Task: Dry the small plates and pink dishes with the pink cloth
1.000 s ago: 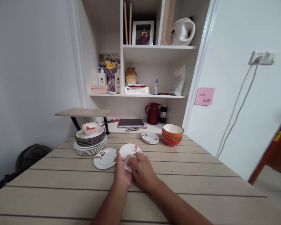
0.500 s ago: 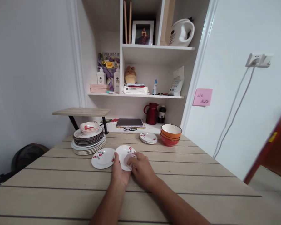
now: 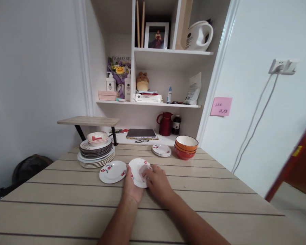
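My left hand [image 3: 132, 189] grips the near edge of a small white saucer with red flowers [image 3: 138, 168], tilted up off the wooden table [image 3: 66, 200]. On the saucer's face my right hand [image 3: 156, 182] presses a whitish wad, perhaps a cloth, with its fingers closed over it. A matching saucer [image 3: 113, 171] lies flat on the table just left of my hands.
A tall stack of plates with a small dish on top [image 3: 96, 153] stands at the back left. A low pile of saucers [image 3: 162, 150] and stacked orange bowls [image 3: 186, 146] sit at the back right. Shelves with a red jug [image 3: 165, 123] rise behind the table.
The hands and the held saucer stay almost in place; my right hand has shifted slightly on the saucer's face. The view has drifted a little.
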The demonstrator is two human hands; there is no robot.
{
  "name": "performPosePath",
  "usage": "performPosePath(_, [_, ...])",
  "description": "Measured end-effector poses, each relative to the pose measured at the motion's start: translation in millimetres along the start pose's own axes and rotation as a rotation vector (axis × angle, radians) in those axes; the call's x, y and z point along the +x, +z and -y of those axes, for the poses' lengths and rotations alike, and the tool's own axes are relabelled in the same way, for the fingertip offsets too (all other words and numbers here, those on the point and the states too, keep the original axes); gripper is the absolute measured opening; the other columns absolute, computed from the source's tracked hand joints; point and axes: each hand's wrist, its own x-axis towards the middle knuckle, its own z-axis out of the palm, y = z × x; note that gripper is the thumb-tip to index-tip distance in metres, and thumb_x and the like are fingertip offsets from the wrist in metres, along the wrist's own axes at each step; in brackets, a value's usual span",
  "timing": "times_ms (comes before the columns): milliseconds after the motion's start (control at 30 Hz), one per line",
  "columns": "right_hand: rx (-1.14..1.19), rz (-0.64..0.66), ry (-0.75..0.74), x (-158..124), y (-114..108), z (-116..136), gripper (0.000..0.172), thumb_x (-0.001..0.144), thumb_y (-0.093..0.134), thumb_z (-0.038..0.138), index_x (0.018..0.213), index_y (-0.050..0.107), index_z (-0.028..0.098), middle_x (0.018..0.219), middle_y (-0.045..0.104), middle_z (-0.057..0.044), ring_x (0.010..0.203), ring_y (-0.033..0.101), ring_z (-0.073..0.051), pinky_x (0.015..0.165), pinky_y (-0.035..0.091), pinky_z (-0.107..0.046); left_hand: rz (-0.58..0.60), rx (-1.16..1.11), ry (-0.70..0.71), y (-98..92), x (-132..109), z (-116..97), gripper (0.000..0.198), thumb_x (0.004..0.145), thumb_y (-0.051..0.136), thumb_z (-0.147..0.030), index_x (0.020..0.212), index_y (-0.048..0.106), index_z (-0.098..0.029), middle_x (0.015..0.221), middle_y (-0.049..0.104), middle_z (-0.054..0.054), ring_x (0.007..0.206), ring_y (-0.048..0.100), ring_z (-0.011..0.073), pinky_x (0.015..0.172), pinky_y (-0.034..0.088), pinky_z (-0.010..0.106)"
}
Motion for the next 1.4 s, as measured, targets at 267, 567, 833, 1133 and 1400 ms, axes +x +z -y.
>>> performPosePath(267, [0.040,-0.093,-0.087,8.0,-3.4,5.6,0.029,0.082,0.051,0.010,0.100,0.067,0.027,0.111,0.059,-0.006,0.103,0.048,-0.023,0.087,0.031,-0.035,0.064,0.081,-0.253,-0.7,-3.5,13.1,0.050,0.088,0.053,-0.052,0.116,0.066,-0.012,0.102,0.074,0.015,0.101,0.068,0.0295,0.094,0.050,0.046])
performPosePath(567, [0.046,0.036,-0.050,0.6,1.3,4.9,0.034,0.079,0.049,0.007,0.099,0.068,0.026,0.106,0.059,-0.007,0.097,0.050,-0.022,0.082,0.032,-0.032,-0.069,-0.027,0.050,0.8,0.4,-2.2,0.052,0.093,0.043,-0.049,0.119,0.064,-0.010,0.099,0.074,0.016,0.094,0.071,0.0272,0.091,0.052,0.043])
performPosePath(833, [0.050,-0.188,-0.025,9.0,-5.9,-3.7,0.033,0.080,0.049,0.008,0.102,0.066,0.025,0.113,0.058,-0.007,0.103,0.049,-0.023,0.086,0.033,-0.034,0.117,0.088,-0.276,5.5,-9.2,19.7,0.051,0.088,0.053,-0.052,0.119,0.064,-0.012,0.104,0.074,0.015,0.105,0.067,0.0295,0.098,0.048,0.046])
performPosePath(1133, [0.051,-0.029,-0.062,-1.1,4.5,2.7,0.036,0.079,0.051,0.008,0.104,0.068,0.028,0.111,0.060,-0.006,0.103,0.051,-0.022,0.087,0.036,-0.033,-0.016,-0.050,0.057,-1.2,1.7,-4.3,0.040,0.093,0.047,-0.039,0.113,0.068,-0.012,0.096,0.075,0.013,0.094,0.071,0.0259,0.092,0.052,0.041])
performPosePath(1400, [0.043,-0.227,-0.032,10.7,-8.2,-7.0,0.038,0.081,0.048,0.008,0.111,0.065,0.024,0.120,0.056,-0.009,0.105,0.050,-0.023,0.090,0.037,-0.035,0.107,0.069,-0.260,4.4,-8.0,20.7,0.045,0.087,0.059,-0.044,0.118,0.065,-0.013,0.103,0.075,0.014,0.103,0.068,0.0284,0.097,0.048,0.045])
